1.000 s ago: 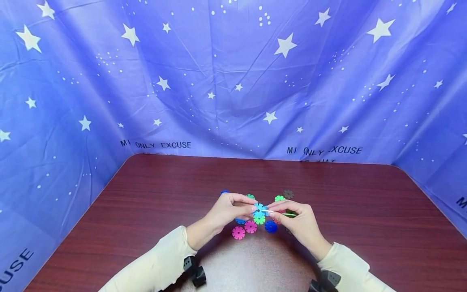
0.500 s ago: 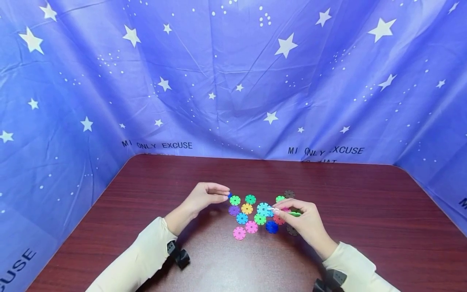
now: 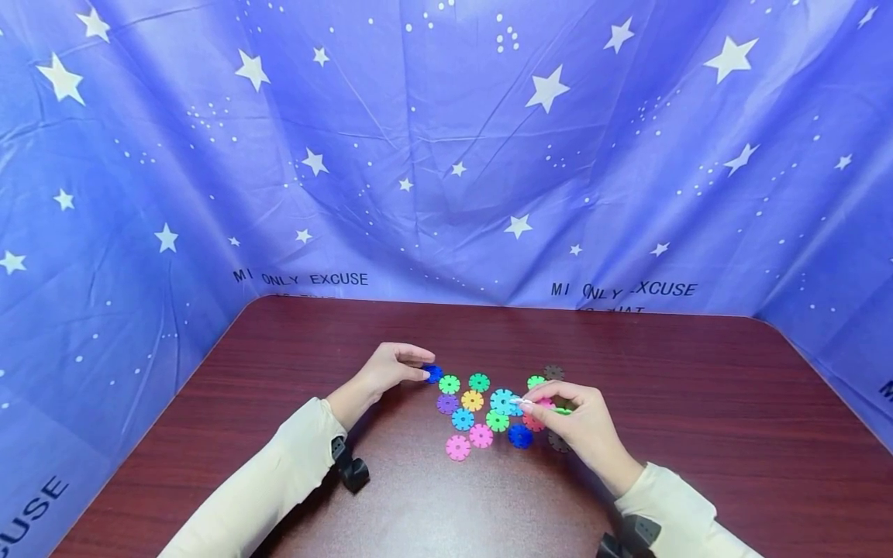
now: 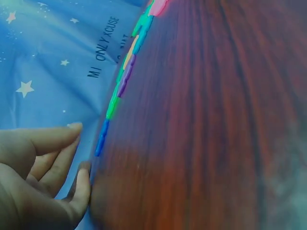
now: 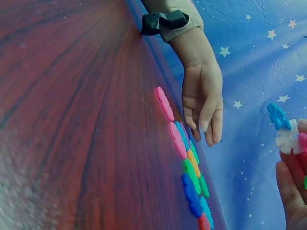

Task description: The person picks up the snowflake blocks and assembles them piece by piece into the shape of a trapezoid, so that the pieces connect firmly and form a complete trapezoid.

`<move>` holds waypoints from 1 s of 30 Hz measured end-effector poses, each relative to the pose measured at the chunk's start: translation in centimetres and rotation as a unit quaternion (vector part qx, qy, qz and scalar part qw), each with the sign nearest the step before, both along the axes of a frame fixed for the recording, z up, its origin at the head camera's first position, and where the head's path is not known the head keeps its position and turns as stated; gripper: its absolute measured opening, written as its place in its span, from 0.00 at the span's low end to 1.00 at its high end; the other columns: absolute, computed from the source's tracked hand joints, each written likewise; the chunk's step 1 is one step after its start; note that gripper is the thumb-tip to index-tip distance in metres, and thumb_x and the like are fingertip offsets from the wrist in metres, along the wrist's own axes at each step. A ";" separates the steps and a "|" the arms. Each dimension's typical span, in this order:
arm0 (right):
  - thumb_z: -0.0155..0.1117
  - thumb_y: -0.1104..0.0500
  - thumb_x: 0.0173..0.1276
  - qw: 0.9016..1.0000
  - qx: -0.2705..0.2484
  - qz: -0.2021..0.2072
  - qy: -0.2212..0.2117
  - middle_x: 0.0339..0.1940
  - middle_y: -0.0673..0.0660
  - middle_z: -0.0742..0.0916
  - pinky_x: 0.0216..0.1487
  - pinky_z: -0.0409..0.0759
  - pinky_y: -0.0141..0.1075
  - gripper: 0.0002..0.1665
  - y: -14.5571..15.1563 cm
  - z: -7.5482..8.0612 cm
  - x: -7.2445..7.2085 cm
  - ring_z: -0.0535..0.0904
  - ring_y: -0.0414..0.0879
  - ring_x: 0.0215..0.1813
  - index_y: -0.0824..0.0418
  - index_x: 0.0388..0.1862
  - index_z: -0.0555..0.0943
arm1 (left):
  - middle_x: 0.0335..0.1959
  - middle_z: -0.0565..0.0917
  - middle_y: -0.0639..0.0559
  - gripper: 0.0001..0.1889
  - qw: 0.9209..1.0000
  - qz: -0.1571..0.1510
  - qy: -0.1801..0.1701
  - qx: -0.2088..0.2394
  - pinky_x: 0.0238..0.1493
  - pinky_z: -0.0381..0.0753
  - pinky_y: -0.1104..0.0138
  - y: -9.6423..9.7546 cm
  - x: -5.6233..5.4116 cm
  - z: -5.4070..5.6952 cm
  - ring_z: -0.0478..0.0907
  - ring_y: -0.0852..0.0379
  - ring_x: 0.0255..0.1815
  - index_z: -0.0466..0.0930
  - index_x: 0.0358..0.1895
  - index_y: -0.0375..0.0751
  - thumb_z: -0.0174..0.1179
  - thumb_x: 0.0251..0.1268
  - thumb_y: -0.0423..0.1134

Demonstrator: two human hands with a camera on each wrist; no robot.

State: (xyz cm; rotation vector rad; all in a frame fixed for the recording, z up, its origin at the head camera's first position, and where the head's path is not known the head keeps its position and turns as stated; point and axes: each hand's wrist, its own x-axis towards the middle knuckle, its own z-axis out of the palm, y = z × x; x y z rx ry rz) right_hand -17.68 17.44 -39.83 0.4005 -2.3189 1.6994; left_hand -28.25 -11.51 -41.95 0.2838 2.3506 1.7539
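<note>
In the head view my left hand [image 3: 382, 373] hovers by a dark blue slotted disc [image 3: 434, 374] at the left end of the spread. The left wrist view shows its thumb and fingers apart, with a gap between them and the blue disc [image 4: 101, 138]. My right hand [image 3: 584, 418] pinches a small chain of joined slotted discs above the table. In the right wrist view that chain has a white disc [image 5: 288, 139] joined to a blue disc [image 5: 278, 116], with a pink disc [image 5: 303, 140] beside it. A green piece shows partly at the frame's edge.
Flat slotted discs lie loose between and around the hands, among them a yellow disc [image 3: 472, 400], a purple disc [image 3: 447, 403] and a pink disc [image 3: 457, 447]. Brown discs lie at the right. Behind the dark red wooden table [image 3: 335, 325] hangs a blue star-printed curtain [image 3: 446, 155].
My left hand has let go of the light blue disc in the chain and moved left to the dark blue disc. My right hand stays nearly in place, still holding the chain.
</note>
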 end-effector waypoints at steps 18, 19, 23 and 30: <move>0.73 0.59 0.55 1.000 0.003 0.012 -0.008 0.32 0.50 0.88 0.38 0.82 0.33 0.04 0.2 -0.2 -0.3 0.82 0.42 0.41 0.56 0.30 0.87 | 0.42 0.86 0.44 0.14 0.979 -0.059 0.105 -0.167 0.47 0.80 0.61 0.4 -0.4 0.2 0.80 0.50 0.46 0.86 0.43 0.37 0.68 0.50 0.26; 0.73 0.59 0.55 1.000 0.003 0.011 -0.008 0.33 0.50 0.88 0.38 0.82 0.33 0.04 0.2 -0.2 -0.3 0.82 0.42 0.41 0.56 0.30 0.87 | 0.41 0.86 0.45 0.14 0.977 -0.062 0.110 -0.172 0.46 0.80 0.61 0.4 -0.4 0.2 0.80 0.50 0.45 0.86 0.42 0.37 0.68 0.50 0.26; 0.73 0.59 0.55 1.000 0.001 0.010 -0.008 0.32 0.50 0.88 0.38 0.82 0.33 0.04 0.1 -0.2 -0.3 0.82 0.42 0.41 0.56 0.30 0.87 | 0.41 0.86 0.46 0.14 0.974 -0.073 0.108 -0.184 0.45 0.80 0.62 0.3 -0.4 0.3 0.80 0.52 0.44 0.85 0.43 0.38 0.69 0.50 0.27; 0.72 0.61 0.56 1.000 0.000 0.006 0.018 0.34 0.52 0.88 0.40 0.81 0.30 0.04 0.1 -0.1 -0.2 0.82 0.40 0.41 0.58 0.31 0.87 | 0.32 0.85 0.52 0.14 0.978 -0.037 0.067 -0.195 0.37 0.79 0.67 0.2 -0.3 0.7 0.77 0.59 0.33 0.86 0.38 0.40 0.73 0.44 0.27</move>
